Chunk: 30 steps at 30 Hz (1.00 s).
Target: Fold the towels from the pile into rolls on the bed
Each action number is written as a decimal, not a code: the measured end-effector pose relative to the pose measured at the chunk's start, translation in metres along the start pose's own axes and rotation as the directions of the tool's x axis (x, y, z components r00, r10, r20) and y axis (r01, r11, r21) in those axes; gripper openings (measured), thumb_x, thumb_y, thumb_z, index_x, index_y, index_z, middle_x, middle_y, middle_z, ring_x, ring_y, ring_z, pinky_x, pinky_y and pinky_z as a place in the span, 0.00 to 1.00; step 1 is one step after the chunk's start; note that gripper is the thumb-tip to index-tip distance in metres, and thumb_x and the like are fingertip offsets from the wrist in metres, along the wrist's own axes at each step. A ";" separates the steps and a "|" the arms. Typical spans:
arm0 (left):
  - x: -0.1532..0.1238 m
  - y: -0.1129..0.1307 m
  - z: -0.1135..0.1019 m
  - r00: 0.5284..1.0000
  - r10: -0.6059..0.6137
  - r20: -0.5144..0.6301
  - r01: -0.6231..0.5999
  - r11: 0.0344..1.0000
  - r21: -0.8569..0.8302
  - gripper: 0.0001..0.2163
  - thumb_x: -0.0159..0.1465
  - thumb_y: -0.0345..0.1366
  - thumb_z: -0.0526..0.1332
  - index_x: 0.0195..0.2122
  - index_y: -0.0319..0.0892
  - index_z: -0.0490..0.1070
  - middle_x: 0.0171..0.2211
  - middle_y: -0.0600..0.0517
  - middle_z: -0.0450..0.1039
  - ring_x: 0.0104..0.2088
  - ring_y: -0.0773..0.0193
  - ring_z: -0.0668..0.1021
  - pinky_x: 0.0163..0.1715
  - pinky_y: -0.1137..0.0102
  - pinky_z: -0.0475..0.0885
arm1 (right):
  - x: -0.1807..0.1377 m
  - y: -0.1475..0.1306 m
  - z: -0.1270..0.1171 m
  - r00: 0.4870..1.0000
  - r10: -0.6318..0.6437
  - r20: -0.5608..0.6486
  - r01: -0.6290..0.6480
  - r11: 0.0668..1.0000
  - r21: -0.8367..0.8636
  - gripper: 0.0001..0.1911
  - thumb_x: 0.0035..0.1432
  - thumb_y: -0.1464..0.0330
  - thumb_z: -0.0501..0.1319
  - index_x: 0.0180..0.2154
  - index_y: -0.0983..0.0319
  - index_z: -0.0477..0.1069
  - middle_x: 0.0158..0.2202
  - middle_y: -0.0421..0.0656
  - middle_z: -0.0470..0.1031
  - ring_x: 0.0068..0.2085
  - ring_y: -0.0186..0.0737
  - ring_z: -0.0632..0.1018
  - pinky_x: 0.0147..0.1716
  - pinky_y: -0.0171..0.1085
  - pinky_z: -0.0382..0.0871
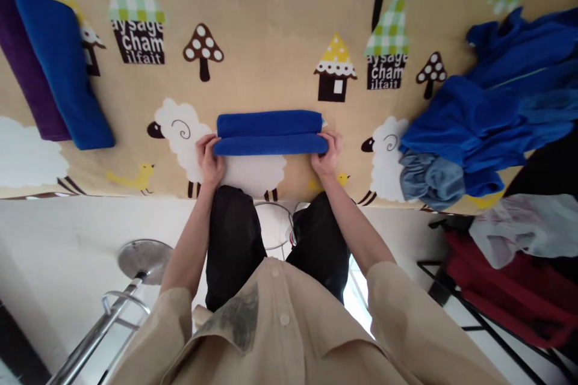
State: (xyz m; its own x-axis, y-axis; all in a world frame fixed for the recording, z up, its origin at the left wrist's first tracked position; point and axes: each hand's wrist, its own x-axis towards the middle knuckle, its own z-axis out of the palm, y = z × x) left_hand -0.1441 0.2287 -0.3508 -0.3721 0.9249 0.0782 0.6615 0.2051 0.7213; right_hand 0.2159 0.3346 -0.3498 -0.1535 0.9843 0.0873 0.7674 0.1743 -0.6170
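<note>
A blue cloth (270, 131) lies folded into a long narrow strip near the front edge of the table with the patterned tan cover (280, 60). My left hand (209, 161) grips the strip's left end, fingers curled over the near fold. My right hand (327, 153) grips its right end the same way. Both hands rest on the tabletop, holding the near layer of the cloth.
A folded blue cloth (63, 66) lies on a purple one (24, 66) at the far left. A heap of blue garments (497, 108) fills the right side. A rack with red and pale clothes (515, 252) stands at right; a metal stool (135, 264) is lower left.
</note>
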 end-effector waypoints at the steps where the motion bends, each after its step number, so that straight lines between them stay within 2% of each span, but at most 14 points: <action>1: 0.000 0.000 0.000 1.000 -0.024 -0.002 0.024 1.000 -0.001 0.17 0.71 0.47 0.53 0.51 0.41 0.71 0.55 0.38 0.67 0.59 0.50 0.72 0.63 0.52 0.67 | 0.000 0.000 0.001 1.000 0.012 -0.011 -0.012 1.000 -0.006 0.16 0.59 0.63 0.58 0.49 0.59 0.69 0.50 0.51 0.70 0.55 0.53 0.72 0.58 0.57 0.67; 5: -0.003 0.000 0.002 0.996 -0.085 -0.034 0.085 0.996 -0.013 0.21 0.72 0.54 0.50 0.43 0.41 0.71 0.51 0.38 0.68 0.57 0.50 0.73 0.62 0.53 0.67 | -0.001 0.000 0.003 0.997 0.069 -0.038 -0.070 0.997 -0.036 0.17 0.69 0.54 0.52 0.44 0.60 0.69 0.47 0.52 0.70 0.52 0.52 0.72 0.56 0.56 0.67; 9: -0.005 0.002 0.003 0.990 -0.127 -0.060 0.129 0.991 0.027 0.22 0.73 0.54 0.48 0.38 0.41 0.71 0.50 0.38 0.67 0.55 0.50 0.73 0.60 0.53 0.68 | -0.001 -0.002 0.003 0.996 0.062 -0.058 -0.065 0.997 -0.050 0.22 0.73 0.52 0.45 0.39 0.60 0.68 0.43 0.51 0.70 0.49 0.50 0.72 0.54 0.55 0.68; 14: -0.005 0.004 0.006 0.982 -0.157 -0.101 0.161 0.987 0.026 0.22 0.73 0.53 0.49 0.36 0.40 0.71 0.48 0.38 0.66 0.54 0.49 0.72 0.60 0.50 0.67 | 0.001 -0.003 0.004 0.995 0.064 -0.081 -0.071 0.993 -0.094 0.25 0.74 0.50 0.44 0.32 0.58 0.64 0.37 0.47 0.69 0.45 0.47 0.73 0.50 0.52 0.69; 20: -0.005 -0.005 0.013 0.978 -0.157 -0.136 0.168 0.983 0.073 0.20 0.72 0.51 0.53 0.32 0.40 0.70 0.46 0.39 0.65 0.54 0.49 0.72 0.57 0.50 0.67 | 0.002 -0.004 0.008 0.987 0.063 -0.150 -0.077 0.993 -0.090 0.24 0.73 0.50 0.48 0.29 0.57 0.60 0.32 0.43 0.65 0.41 0.44 0.72 0.48 0.50 0.70; 23: -0.006 -0.009 0.014 0.974 -0.161 -0.162 0.180 0.978 0.109 0.20 0.72 0.49 0.53 0.32 0.40 0.71 0.44 0.40 0.65 0.54 0.49 0.71 0.58 0.48 0.65 | 0.002 -0.004 0.010 0.974 0.126 -0.186 -0.140 0.988 -0.065 0.23 0.73 0.50 0.48 0.30 0.56 0.59 0.31 0.41 0.63 0.39 0.43 0.72 0.46 0.49 0.70; 27: -0.006 -0.009 0.015 0.960 -0.165 -0.227 0.203 0.967 0.153 0.20 0.75 0.46 0.49 0.32 0.40 0.71 0.44 0.42 0.66 0.53 0.50 0.72 0.61 0.45 0.61 | 0.002 -0.002 0.013 0.942 0.242 -0.234 -0.252 0.968 -0.015 0.21 0.75 0.53 0.42 0.31 0.56 0.57 0.33 0.42 0.63 0.39 0.44 0.72 0.46 0.51 0.71; 30: -0.006 -0.006 0.014 0.953 -0.192 -0.234 0.233 0.959 0.162 0.20 0.75 0.44 0.48 0.33 0.40 0.71 0.45 0.41 0.67 0.55 0.49 0.71 0.63 0.42 0.58 | 0.003 -0.001 0.017 0.924 0.266 -0.276 -0.289 0.956 -0.044 0.20 0.75 0.54 0.41 0.31 0.55 0.55 0.33 0.42 0.63 0.40 0.45 0.73 0.48 0.54 0.71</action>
State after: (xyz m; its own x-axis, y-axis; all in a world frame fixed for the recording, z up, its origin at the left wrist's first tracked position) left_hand -0.1364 0.2268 -0.3651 -0.6339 0.7673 0.0973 0.6534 0.4639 0.5982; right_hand 0.2044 0.3366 -0.3621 0.2345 0.9631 0.1321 0.8057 -0.1165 -0.5808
